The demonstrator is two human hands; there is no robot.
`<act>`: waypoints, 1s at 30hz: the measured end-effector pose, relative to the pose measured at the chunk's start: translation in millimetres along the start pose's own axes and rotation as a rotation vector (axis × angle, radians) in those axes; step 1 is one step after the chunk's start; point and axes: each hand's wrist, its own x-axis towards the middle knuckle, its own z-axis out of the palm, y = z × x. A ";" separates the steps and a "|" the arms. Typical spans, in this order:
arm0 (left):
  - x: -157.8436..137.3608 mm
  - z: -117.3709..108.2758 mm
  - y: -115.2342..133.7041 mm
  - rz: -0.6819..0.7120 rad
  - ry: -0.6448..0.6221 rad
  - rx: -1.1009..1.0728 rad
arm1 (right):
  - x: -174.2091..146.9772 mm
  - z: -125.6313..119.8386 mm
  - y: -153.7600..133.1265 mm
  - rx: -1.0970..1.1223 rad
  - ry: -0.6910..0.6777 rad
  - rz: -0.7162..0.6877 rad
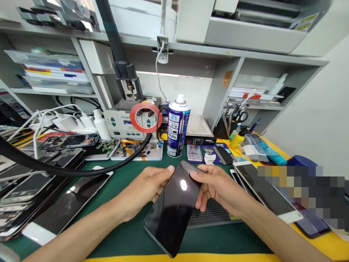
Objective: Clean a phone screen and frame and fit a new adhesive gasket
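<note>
A black smartphone (174,211) is held tilted above the green mat, its glossy dark screen facing me with a bright light reflection near the top. My left hand (152,183) grips its upper left edge, the thumb along the rim and the other fingers hidden behind. On the upper right side, my right hand (214,183) is closed round the edge, with the thumb lying on the screen and fingers curled beneath. Under the phone and right hand lies a dark perforated pad (209,214) on the green mat (122,236).
A blue spray can (178,127) stands behind the phone, beside a red tape roll (145,117) on a grey station. A black hose (109,169) arcs across the left. Phones lie piled at left (32,189); a white-framed phone (269,189) lies right.
</note>
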 end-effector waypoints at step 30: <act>-10.0 -28.8 18.4 0.273 0.425 0.041 | 11.5 -38.6 0.6 -1.599 0.708 -0.231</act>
